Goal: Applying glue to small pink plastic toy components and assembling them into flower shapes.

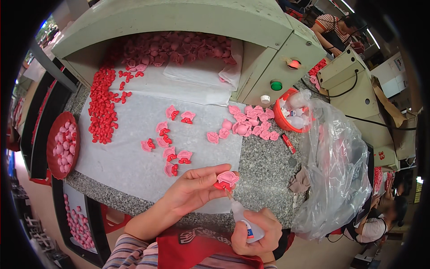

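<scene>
My left hand (pixel 192 188) pinches a small pink moulded piece (pixel 228 178) with a red bow-shaped part (pixel 221 185) at its lower edge. My right hand (pixel 260 233) is wrapped around a translucent white glue bottle (pixel 239 211), tilted up so that its thin nozzle (pixel 229 194) points at the red part, touching or very close to it. Beyond my left hand, several pink pieces with red bows attached (pixel 169 153) lie on white paper (pixel 134 170). Loose pink pieces (pixel 244 127) are heaped farther right. Loose red bows (pixel 103 98) form a long pile at the left.
A pale green machine (pixel 179 18) arches over a mound of pink parts (pixel 174 49). An oval red basket (pixel 53 157) of pink and white parts stands left. On the right are an orange-red tub (pixel 280 119) of bottles, a clear plastic bag (pixel 336 170) and a crumpled cloth (pixel 299 180).
</scene>
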A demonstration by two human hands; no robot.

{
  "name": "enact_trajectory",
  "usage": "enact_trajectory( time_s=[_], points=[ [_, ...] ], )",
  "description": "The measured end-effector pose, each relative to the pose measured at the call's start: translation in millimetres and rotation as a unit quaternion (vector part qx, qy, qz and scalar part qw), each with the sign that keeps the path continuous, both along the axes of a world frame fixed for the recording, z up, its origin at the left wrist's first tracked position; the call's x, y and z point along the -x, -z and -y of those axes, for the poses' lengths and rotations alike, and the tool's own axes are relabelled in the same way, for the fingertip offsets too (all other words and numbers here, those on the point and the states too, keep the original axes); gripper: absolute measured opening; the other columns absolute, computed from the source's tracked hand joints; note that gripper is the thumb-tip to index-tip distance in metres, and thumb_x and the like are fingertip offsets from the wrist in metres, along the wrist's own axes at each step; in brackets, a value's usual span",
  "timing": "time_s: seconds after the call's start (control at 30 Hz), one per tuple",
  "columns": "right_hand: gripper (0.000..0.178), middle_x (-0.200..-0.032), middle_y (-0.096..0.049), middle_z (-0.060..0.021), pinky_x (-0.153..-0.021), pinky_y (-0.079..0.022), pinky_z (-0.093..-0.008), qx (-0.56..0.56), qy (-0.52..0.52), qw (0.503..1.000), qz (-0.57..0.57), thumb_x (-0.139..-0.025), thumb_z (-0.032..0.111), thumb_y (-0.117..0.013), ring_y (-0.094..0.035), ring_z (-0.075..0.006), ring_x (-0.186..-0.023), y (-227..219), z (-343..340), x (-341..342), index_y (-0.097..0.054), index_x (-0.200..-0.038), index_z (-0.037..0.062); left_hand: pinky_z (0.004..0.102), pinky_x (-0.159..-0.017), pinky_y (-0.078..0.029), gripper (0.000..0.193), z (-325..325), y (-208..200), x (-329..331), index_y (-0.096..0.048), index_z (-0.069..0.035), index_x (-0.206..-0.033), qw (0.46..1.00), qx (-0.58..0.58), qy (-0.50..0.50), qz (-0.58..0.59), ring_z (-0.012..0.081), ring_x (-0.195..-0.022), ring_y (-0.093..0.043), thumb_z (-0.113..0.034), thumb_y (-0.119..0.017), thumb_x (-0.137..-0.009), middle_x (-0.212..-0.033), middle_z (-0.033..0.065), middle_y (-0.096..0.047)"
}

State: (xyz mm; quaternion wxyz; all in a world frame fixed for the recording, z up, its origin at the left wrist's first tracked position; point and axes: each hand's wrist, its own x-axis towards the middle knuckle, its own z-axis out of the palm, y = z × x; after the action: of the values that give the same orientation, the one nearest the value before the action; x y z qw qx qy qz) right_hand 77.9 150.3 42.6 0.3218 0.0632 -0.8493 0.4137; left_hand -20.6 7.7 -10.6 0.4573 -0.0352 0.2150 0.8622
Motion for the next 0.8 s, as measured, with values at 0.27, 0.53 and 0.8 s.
enact_trajectory(
  time_s=[0.27, 0.53, 0.8],
  points=[
    [0.026, -0.057, -0.055, -0.0047, -0.038, -0.035, -0.0222, -0.01, -0.002, 1.0, 0.005, -0.061, -0.001, -0.064, -0.047, -0.0144, -0.041, -0.4, 0.0, 0.9, -0.057, -0.086, 0.0006, 0.0404, -0.089, -0.045, 0.039, 0.6, 2.1, -1.1, -0.047, 0.001, -0.122, 1.0, -0.01, 0.001, -0.019, 0.0294, -0.105, -0.054, -0.015, -0.053, -0.087, -0.122, 0.0214, -0.048],
    [0.027, -0.059, -0.056, -0.0042, -0.038, -0.035, -0.0224, -0.012, -0.008, 1.0, 0.0, -0.061, 0.0, -0.064, -0.047, -0.0143, -0.041, 1.3, -0.5, 2.2, -0.056, -0.087, 0.0009, 0.0403, -0.09, -0.045, 0.039, 1.0, 3.5, -0.9, -0.047, 0.0, -0.122, 1.0, -0.007, 0.004, -0.026, 0.0292, -0.106, -0.054, -0.016, -0.054, -0.086, -0.122, 0.0215, -0.048],
    [0.023, -0.062, -0.057, -0.0106, -0.038, -0.035, -0.0248, -0.013, -0.023, 1.0, 0.01, -0.064, 0.0, -0.058, -0.044, -0.0148, -0.04, -2.3, -0.3, 1.6, -0.054, -0.087, -0.0014, 0.0407, -0.092, -0.042, 0.039, 1.8, 1.2, -0.8, -0.049, 0.0, -0.121, 0.999, -0.003, 0.032, -0.035, 0.0278, -0.11, -0.051, -0.018, -0.054, -0.087, -0.121, 0.0213, -0.049]
  ],
)
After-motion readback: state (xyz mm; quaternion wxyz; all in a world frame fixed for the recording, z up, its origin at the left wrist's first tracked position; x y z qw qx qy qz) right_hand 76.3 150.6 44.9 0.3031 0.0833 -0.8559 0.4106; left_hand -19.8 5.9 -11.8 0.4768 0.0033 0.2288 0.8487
